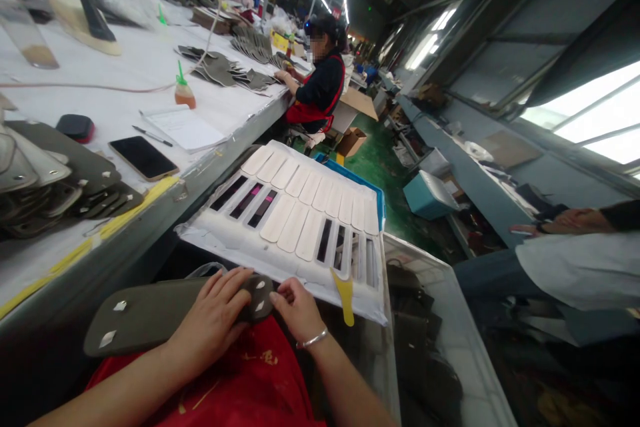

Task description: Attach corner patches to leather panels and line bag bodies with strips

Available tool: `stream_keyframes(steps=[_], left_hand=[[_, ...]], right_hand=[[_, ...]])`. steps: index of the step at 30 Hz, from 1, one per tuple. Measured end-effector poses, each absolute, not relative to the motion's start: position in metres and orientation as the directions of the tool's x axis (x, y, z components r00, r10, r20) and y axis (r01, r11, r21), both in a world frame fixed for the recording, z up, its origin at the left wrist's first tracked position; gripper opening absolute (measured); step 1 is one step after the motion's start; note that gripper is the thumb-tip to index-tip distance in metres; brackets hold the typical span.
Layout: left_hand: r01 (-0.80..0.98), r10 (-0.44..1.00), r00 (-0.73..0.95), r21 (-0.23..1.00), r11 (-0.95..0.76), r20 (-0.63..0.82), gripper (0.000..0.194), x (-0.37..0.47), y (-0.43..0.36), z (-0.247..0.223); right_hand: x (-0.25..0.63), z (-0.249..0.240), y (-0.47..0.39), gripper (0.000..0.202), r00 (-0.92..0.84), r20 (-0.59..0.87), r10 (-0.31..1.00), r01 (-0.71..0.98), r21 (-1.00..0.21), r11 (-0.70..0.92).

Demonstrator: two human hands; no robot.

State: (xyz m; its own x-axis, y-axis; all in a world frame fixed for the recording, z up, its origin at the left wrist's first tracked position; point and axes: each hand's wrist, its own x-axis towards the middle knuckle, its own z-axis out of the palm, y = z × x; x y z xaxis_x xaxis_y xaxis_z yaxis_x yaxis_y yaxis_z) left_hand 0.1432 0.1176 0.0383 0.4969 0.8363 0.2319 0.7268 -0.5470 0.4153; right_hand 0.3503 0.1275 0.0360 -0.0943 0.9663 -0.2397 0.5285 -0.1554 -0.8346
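Dark grey panel (155,310) with rounded ends and white tabs (107,338), lying across your lap over red cloth (265,373), held under your left hand (220,307), while your right hand (297,310) meets its right end, whether pinching it I cannot tell, near a white tray (225,233).

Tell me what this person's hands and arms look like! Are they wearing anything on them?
The left hand and right hand are both bare, with no gloves. No sleeves show on either forearm. The right wrist wears a thin, shiny, silver-coloured bracelet that curves around it. Nothing shows on the left wrist.
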Motion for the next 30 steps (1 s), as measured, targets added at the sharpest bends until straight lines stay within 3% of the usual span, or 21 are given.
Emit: stream_keyframes(steps=[4, 6, 15, 23, 27, 30], left_hand=[[0.771, 0.877, 0.477, 0.452, -0.448, 0.055, 0.068, 0.142, 0.137, 0.039], [0.773, 0.869, 0.494, 0.474, -0.422, -0.031, 0.078, 0.14, 0.144, 0.041], [0.756, 0.863, 0.502, 0.513, -0.407, -0.054, 0.066, 0.14, 0.151, 0.04], [0.709, 0.844, 0.532, 0.506, -0.491, 0.073, 0.063, 0.137, 0.153, 0.033], [0.71, 0.843, 0.531, 0.499, -0.497, 0.086, 0.062, 0.136, 0.153, 0.032], [0.72, 0.847, 0.53, 0.503, -0.478, 0.046, 0.064, 0.135, 0.153, 0.032]], right_hand=[[0.339, 0.048, 0.132, 0.025, -0.075, -0.272, 0.959, 0.683, -0.715, -0.15], [0.334, 0.05, 0.137, 0.029, -0.056, -0.31, 0.949, 0.703, -0.687, -0.183], [0.332, 0.048, 0.142, 0.023, -0.106, -0.283, 0.953, 0.711, -0.692, -0.126], [0.318, 0.06, 0.143, 0.018, -0.283, -0.075, 0.956, 0.75, -0.639, 0.171], [0.306, 0.065, 0.148, 0.022, -0.252, -0.218, 0.943, 0.637, -0.771, -0.008], [0.293, 0.07, 0.15, 0.024, -0.202, -0.291, 0.935, 0.617, -0.779, -0.109]])
